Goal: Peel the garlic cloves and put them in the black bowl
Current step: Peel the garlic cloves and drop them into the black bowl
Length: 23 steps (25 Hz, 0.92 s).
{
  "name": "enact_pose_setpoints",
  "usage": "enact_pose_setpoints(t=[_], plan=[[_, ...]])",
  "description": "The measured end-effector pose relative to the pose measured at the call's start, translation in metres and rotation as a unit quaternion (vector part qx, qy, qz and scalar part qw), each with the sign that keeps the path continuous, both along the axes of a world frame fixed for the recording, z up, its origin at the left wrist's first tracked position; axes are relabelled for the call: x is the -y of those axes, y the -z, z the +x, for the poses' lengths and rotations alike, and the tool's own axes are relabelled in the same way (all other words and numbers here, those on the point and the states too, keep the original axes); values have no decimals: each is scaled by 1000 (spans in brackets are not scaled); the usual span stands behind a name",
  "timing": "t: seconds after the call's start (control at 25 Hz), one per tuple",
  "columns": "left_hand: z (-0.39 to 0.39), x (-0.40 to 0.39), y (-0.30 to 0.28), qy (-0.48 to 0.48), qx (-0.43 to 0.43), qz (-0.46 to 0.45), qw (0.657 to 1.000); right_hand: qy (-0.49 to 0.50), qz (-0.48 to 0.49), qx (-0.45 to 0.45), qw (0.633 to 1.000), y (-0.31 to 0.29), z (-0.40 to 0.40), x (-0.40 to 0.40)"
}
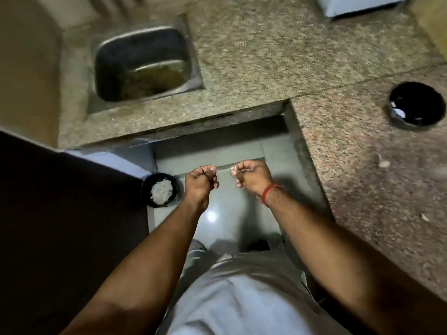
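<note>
Head view: right hand (251, 176) pinches garlic clove (233, 168).

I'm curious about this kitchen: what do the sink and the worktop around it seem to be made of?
The sink looks like stainless steel: grey metal with a dull sheen and bright streaks along its rim and walls. The worktop looks like polished granite or a similar stone: a speckled beige and brown grain, pinker on the right-hand slab. The blurred picture leaves that open.

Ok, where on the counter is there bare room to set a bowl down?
The widest bare stretch of counter lies between the sink and the black bowl. Nearer, below that bowl, scattered scraps clutter the granite.
</note>
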<state>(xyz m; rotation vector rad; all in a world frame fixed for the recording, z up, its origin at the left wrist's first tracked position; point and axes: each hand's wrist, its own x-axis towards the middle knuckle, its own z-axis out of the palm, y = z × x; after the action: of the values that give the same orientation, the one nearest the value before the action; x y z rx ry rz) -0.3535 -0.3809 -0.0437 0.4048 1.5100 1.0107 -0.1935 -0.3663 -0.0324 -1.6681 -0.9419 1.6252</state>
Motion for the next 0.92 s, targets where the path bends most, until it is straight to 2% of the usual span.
enact_pose_setpoints(t=[0.24,0.48,0.72,0.92], plan=[[-158,38,33,-85,42,-40,995,-73,-49,-9,996,26,-163,4],[-250,56,116,-160,65,-91,981,-114,-114,-35,986,103,-268,-1],[-316,37,258,-272,77,-107,953,-159,-164,-30,973,243,-355,-28],[-357,17,404,-328,107,-114,932,-174,-170,30,969,394,-408,-57]])
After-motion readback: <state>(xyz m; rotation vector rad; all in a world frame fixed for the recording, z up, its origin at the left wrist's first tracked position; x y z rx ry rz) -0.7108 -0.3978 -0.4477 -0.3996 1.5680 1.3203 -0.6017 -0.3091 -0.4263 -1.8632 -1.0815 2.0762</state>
